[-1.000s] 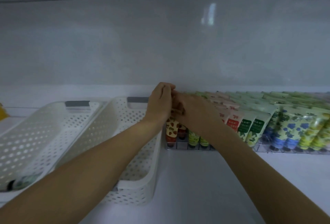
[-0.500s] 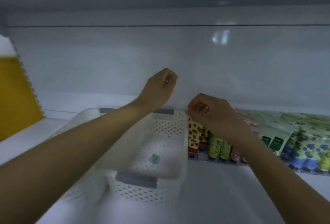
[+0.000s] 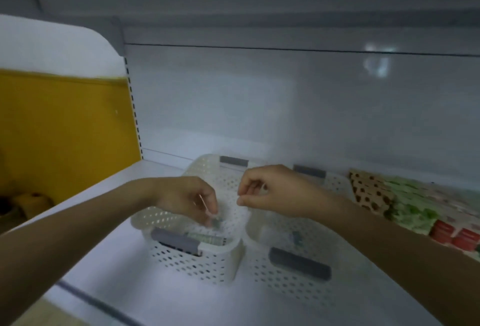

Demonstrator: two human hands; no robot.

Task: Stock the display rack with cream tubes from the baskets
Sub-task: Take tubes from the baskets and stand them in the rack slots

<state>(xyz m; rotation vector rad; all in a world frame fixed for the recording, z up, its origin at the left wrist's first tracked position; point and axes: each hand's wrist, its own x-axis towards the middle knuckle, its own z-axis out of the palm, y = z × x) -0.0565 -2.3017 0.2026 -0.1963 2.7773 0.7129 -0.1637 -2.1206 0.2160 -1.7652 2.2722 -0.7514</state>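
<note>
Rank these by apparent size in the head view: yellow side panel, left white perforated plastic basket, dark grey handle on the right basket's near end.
1. yellow side panel
2. left white perforated plastic basket
3. dark grey handle, smallest though nearest the camera

Two white perforated baskets with grey handles stand side by side. The left basket (image 3: 207, 266) sits directly beneath the left hand (image 3: 187, 198). A pale tube (image 3: 207, 238) with green print lies flat along its near wall, below the fingers. A small greenish tube end (image 3: 217, 222), blurred, shows right at the fingertips. The right basket (image 3: 285, 281) lies under the right hand (image 3: 278, 192) and its forearm, with one small dark-green tube (image 3: 296, 237) on its floor. To the right of that hand, past the wrist, stocked tubes stand packed in rows: brown-spotted ones (image 3: 368, 193) nearest the hand, then green ones (image 3: 407, 209), then red caps (image 3: 454, 237) farthest out.
</note>
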